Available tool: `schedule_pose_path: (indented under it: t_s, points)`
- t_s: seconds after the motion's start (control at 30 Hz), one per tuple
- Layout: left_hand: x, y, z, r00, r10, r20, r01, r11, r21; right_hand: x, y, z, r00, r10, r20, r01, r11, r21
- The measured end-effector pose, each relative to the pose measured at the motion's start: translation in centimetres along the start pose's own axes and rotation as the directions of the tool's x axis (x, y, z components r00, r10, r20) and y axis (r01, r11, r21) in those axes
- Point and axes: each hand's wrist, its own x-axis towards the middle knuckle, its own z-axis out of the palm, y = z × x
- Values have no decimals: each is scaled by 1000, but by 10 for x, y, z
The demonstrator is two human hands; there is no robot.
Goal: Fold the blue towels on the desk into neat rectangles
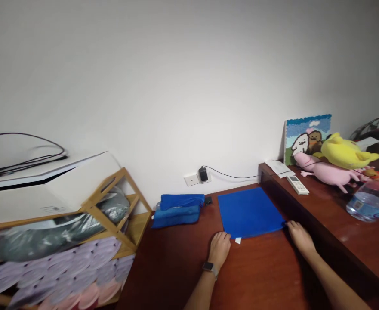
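A blue cloth (250,212) lies spread flat in a square on the reddish-brown wooden table (176,258), with a small white tag at its near edge. My left hand (219,249), below a wrist with a smartwatch (210,268), has its fingers closed at the cloth's near left corner. At the near right corner, the fingers of my right hand (300,239) pinch the cloth's edge. More blue cloths (178,211) lie folded in a heap to the left, beside a small black object (208,200).
On the raised ledge at right are a remote control (297,185), pink plush toy (329,173), yellow plush toy (344,151), large water bottle (370,200) and a dog picture (308,133). A charger (203,174) sits in the wall socket. A wooden rack (112,215) stands left.
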Motion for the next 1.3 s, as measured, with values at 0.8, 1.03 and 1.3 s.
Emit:
schedule_pose_path:
  t_s: [0.8,1.03,1.3]
  points:
    - [-215,-154,-113,890,-433,-142,448,889,93,133,-413,19,908,-360,214,307,919,246]
    - [-224,-160,-102,881,-444,-163,461,884,80,181,-450,45,928,-266,262,224,958,179]
    - [-220,-153,-109,876,-463,-137,474,879,57,182,-481,7,939,-317,133,274,924,268]
